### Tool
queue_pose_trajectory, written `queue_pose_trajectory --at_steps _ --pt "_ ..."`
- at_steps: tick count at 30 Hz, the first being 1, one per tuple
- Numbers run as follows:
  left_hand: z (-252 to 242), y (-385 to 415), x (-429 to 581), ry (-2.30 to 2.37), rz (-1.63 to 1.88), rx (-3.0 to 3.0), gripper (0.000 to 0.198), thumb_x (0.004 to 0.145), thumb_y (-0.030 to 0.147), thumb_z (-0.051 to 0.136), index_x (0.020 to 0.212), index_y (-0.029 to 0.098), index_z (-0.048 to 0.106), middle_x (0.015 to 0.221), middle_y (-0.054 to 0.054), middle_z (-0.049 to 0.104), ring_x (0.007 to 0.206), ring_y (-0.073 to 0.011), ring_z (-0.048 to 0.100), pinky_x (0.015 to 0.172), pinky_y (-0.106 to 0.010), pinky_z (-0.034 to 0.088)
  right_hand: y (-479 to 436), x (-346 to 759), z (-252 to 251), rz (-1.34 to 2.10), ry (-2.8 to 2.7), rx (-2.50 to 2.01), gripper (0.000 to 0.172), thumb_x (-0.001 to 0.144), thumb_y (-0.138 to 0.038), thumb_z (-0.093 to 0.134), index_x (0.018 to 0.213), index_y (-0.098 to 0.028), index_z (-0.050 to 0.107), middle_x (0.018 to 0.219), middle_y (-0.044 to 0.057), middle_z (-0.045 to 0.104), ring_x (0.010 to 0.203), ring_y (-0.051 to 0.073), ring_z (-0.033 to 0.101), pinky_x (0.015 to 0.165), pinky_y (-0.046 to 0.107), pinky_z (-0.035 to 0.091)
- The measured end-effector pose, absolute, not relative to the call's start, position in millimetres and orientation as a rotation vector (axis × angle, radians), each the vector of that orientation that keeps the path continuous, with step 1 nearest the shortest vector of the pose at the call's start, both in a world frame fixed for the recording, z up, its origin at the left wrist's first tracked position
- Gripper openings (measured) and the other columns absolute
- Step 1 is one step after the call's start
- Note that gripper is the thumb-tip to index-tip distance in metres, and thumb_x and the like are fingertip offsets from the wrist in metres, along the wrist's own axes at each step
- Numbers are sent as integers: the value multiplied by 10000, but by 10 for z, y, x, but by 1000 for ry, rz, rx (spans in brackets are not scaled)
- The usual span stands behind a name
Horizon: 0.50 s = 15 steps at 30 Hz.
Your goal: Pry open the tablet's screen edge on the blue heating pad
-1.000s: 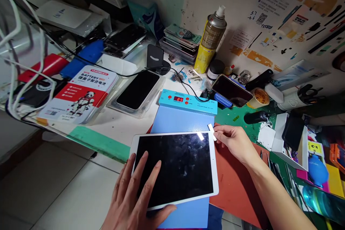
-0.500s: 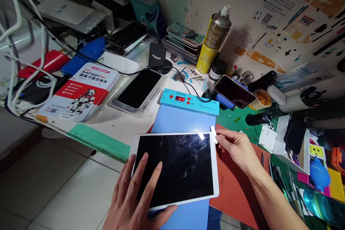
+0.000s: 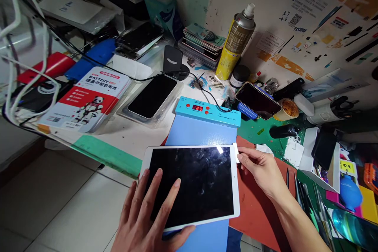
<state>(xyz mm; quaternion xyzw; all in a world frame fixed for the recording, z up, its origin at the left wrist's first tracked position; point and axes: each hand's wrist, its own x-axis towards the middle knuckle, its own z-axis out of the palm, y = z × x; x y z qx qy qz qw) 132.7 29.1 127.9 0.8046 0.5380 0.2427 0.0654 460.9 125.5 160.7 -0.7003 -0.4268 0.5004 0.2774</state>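
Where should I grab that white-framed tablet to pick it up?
Probably hold the tablet by its left edge and lower right corner, from both sides: it is flat and juts past the blue plate there, perhaps leaving room underneath. Keep clear of its upper right, where the right hand holds a white strip.

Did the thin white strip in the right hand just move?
Yes: the thin white strip has slid away from the long turquoise control box, down the right edge of the white-framed black-screened tablet.
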Motion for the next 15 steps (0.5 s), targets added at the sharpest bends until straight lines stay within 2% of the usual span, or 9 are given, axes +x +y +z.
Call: queue_pose_trajectory --at_steps 6,8,12,15 --pt "1316 293 1373 1640 771 2375 871 1116 504 709 1870 365 296 2001 -40 154 1873 -325 105 1530 -513 75 1222 4604 1685 1377 -1136 -1905 677 844 -741 833 1214 -183 930 737 22 708 659 166 535 694 365 484" --pt "1318 290 1385 1645 786 2354 885 1111 578 715 1867 382 300 2001 -23 155 1873 -327 107 1530 -510 74 1211 4601 1694 1380 -1135 -1913 690 839 -753 833 1211 -179 929 721 17 691 666 170 531 705 368 484" --pt "1296 290 1414 1672 822 2234 958 1023 771 755 1837 463 354 1990 41 200 1867 -312 155 1532 -490 93 1181 4603 1688 1379 -1134 -1927 699 843 -765 828 1217 -182 927 716 10 671 682 174 528 723 372 479" --pt "1275 284 1415 1678 833 2204 978 987 796 785 1822 492 376 1986 61 216 1863 -310 177 1533 -478 89 1171 4619 1683 1387 -1139 -1938 708 846 -778 821 1219 -186 929 706 9 660 690 180 533 726 376 462"
